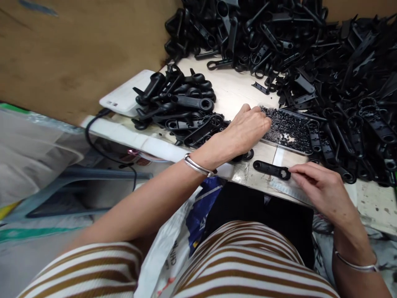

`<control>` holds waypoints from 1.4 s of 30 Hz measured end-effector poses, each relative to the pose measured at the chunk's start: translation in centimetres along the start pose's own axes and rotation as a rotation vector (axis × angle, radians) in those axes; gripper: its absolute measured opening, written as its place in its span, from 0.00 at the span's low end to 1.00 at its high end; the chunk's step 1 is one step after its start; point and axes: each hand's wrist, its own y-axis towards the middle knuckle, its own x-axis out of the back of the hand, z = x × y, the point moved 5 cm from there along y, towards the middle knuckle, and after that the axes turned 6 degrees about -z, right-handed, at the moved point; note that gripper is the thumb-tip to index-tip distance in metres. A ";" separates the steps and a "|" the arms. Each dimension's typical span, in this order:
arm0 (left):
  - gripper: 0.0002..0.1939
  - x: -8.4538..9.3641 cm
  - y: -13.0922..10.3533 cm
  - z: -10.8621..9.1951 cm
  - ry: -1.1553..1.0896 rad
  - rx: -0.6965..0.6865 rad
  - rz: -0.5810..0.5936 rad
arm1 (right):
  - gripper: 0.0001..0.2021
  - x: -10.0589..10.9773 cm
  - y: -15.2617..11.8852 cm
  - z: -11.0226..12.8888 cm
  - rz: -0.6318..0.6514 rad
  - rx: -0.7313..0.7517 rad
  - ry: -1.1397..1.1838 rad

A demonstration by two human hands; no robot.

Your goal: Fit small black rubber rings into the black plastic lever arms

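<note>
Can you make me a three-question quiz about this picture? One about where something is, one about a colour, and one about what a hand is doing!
1. Where does the tray of tiny black bits sit?
A. On the floor
B. On the table, between the two piles of handles
C. On the person's lap

2. What colour are the plastic handles?
A. Black
B. Red
C. White

3. What is the right hand doing?
A. Hanging in the air
B. Gripping a cup
C. Touching one end of a single handle lying flat on the table

Answers:
1. B, the tray lies on the table with a small pile to one side and the big pile on the other.
2. A, every handle is black.
3. C, its fingertips rest on the handle's ring end, while the left hand reaches into the tray.
</note>
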 end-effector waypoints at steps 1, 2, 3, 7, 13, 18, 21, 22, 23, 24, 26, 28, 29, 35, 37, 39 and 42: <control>0.12 0.1 -0.1 -0.2 0.028 -0.013 -0.003 | 0.07 -0.3 0.0 0.4 0.008 0.026 -0.050; 0.13 0.2 -0.2 -0.3 0.065 -0.023 -0.003 | 0.07 -0.5 -0.1 0.7 0.010 0.042 -0.093; 0.13 0.2 -0.3 -0.4 0.095 -0.029 -0.005 | 0.07 -0.8 -0.1 1.0 0.009 0.051 -0.132; 0.15 0.6 -0.5 -0.9 0.055 -0.031 -0.048 | 0.08 -1.7 -0.2 1.3 0.043 0.031 -0.231; 0.11 2.2 -1.7 -3.2 -0.350 0.007 -0.163 | 0.07 -2.0 0.0 0.9 0.067 -0.026 -0.233; 0.04 2.1 -3.9 -4.5 -1.026 0.308 -0.296 | 0.07 -0.6 0.0 0.4 -0.030 -0.114 0.165; 0.04 0.7 -4.9 -5.0 -1.470 0.549 -0.309 | 0.06 -0.5 -0.4 -0.2 -0.061 -0.252 0.481; 0.07 0.3 -5.2 -5.2 -1.578 0.606 -0.312 | 0.06 -0.7 -0.6 -0.3 -0.073 -0.287 0.571; 0.09 -0.1 -5.3 -5.4 -1.657 0.652 -0.317 | 0.05 -0.8 -0.8 -0.4 -0.086 -0.312 0.648; 0.11 -0.3 -5.4 -5.5 -1.709 0.686 -0.324 | 0.05 -1.1 -0.9 -0.4 -0.098 -0.326 0.711; 0.14 -0.7 -5.6 -5.8 -1.759 0.731 -0.338 | 0.05 -1.4 -1.1 -0.5 -0.137 -0.341 0.794; 0.15 -0.9 -5.7 -6.0 -1.771 0.756 -0.357 | 0.05 -1.6 -1.1 -0.6 -0.201 -0.349 0.820; 0.15 -1.0 -5.8 -6.1 -1.773 0.763 -0.370 | 0.06 -1.6 -1.2 -0.6 -0.240 -0.348 0.815; 0.15 -1.4 -6.0 -6.8 -1.805 0.767 -0.356 | 0.06 -1.3 -1.5 -0.3 -0.398 -0.248 0.717; 0.16 -1.4 -6.0 -7.0 -1.815 0.757 -0.344 | 0.05 -1.2 -1.5 -0.1 -0.410 -0.214 0.665; 0.16 -1.3 -5.9 -7.1 -1.818 0.750 -0.341 | 0.04 -1.0 -1.4 0.0 -0.411 -0.199 0.602; 0.16 -1.4 -6.0 -7.1 -1.815 0.745 -0.336 | 0.03 -0.9 -1.3 0.4 -0.397 -0.188 0.525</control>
